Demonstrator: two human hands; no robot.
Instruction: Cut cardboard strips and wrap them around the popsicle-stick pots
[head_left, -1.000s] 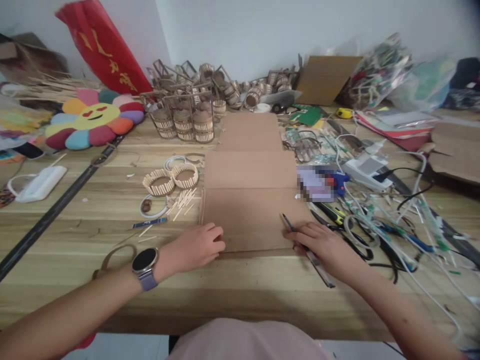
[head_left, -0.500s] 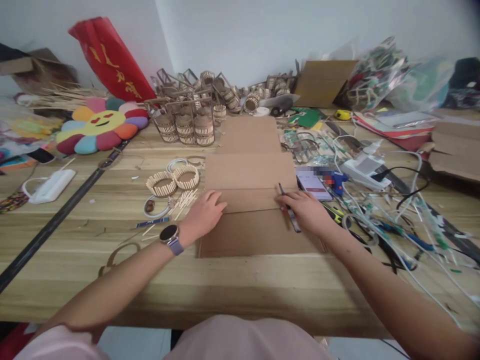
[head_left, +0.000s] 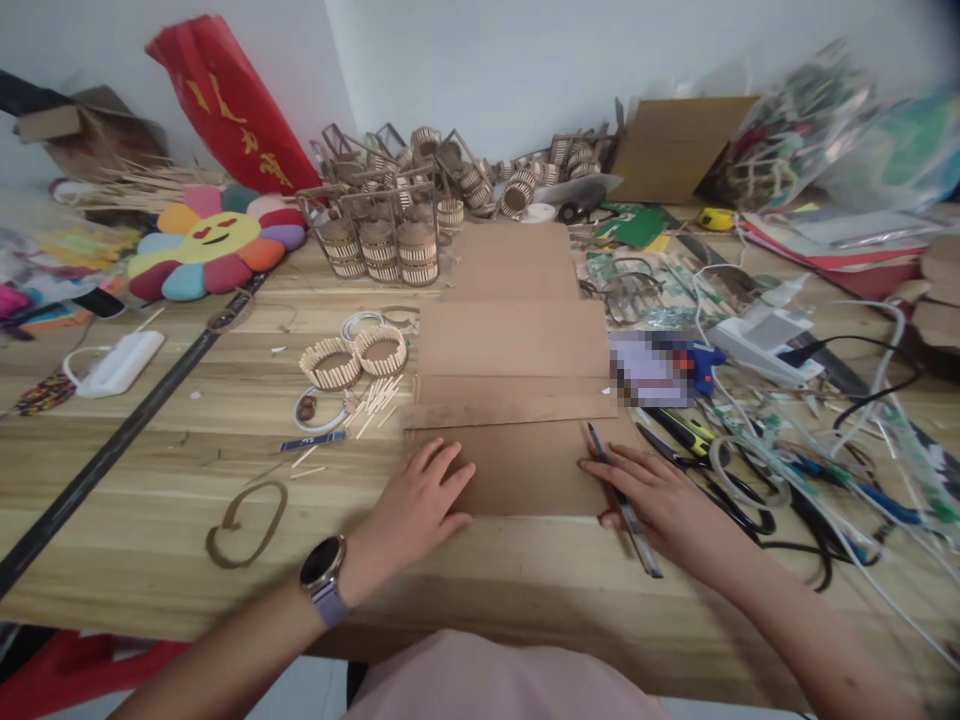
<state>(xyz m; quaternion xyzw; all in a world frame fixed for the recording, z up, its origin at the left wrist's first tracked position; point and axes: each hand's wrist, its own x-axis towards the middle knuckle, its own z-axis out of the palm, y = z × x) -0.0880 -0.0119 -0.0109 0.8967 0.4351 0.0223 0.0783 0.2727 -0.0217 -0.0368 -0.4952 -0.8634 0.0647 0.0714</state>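
Observation:
A brown cardboard piece (head_left: 525,470) with creases or layered flaps lies at the middle of the wooden table. My left hand (head_left: 420,495) rests on its near left corner, fingers spread, holding nothing. At the near right corner my right hand (head_left: 652,500) keeps a dark, slim pen-like tool (head_left: 634,530) between its fingers, while its fingertips touch the cardboard. The tool slants, with its upper tip over the cardboard and its lower end over the table.
Round stick-walled rings (head_left: 330,364) and loose sticks (head_left: 375,400) lie left. Right are a phone (head_left: 645,375), black-handled scissors (head_left: 739,505) and tangled cables. Small basket-like pieces (head_left: 379,250), a flower cushion (head_left: 217,240) and an open box (head_left: 679,150) stand behind.
Both hands have moved nearer to my body, down to the cardboard's near edge. The tool has moved along in my right hand. The left fingers are more spread, and the view has shifted slightly.

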